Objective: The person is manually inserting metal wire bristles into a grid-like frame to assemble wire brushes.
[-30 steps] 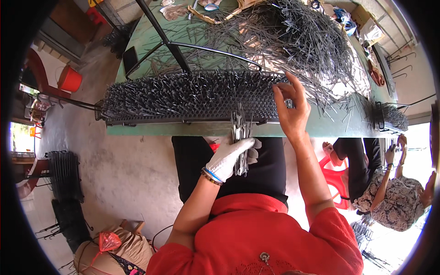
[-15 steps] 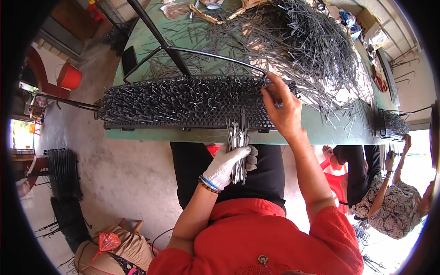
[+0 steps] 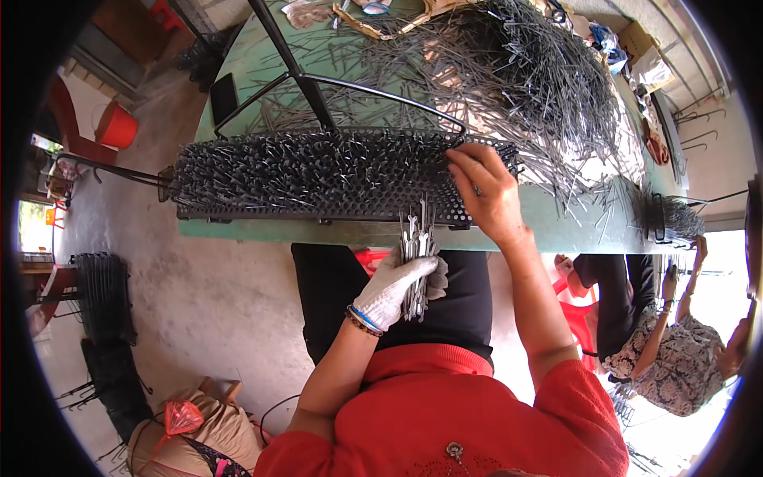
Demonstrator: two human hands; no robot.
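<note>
My left hand (image 3: 395, 288), in a white-and-grey work glove, is closed around an upright bundle of thin metal strips (image 3: 416, 262) with flattened, forked-looking heads. It stays just below the table's near edge. My bare right hand (image 3: 489, 195) reaches over the right end of a long black perforated rack (image 3: 318, 219). Its thumb and fingertips are pinched together among the rack's holes; what they hold, if anything, is hidden. Dark metal strips (image 3: 270, 175) stand densely in most of the rack, and bare holes show along its front right.
A large heap of loose strips (image 3: 548, 79) covers the far right of the green table (image 3: 262, 230). A black metal frame (image 3: 298, 79) rises behind the rack. On the right, another person (image 3: 675, 350) works at a similar small rack (image 3: 675, 219). A red bucket (image 3: 117, 126) stands left.
My right hand's fingers have drawn together and lowered slightly onto the rack's right end. The left hand still grips the bundle, and the whole view has shifted a little.
</note>
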